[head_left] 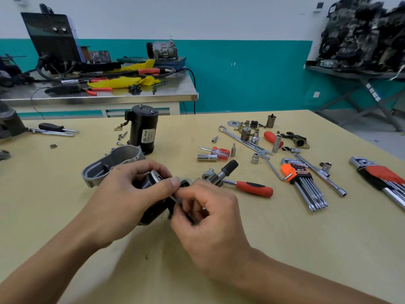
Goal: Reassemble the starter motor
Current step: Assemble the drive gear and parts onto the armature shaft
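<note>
While gripped in curled fingers of left hand (122,194), held low over pale yellow wooden tabletop (285,249): black cylindrical metal starter component (153,210). Pinched between bent thumb and fingers of right hand (206,216), against that component's end: small dark piece (184,183), shape unclear. Lying just behind left hand: grey cast-aluminium housing (114,162); standing upright beyond, black labelled motor cylinder (142,132).

Ratchet (243,185) and housing (111,163) flank bare near table (153,270).
</note>
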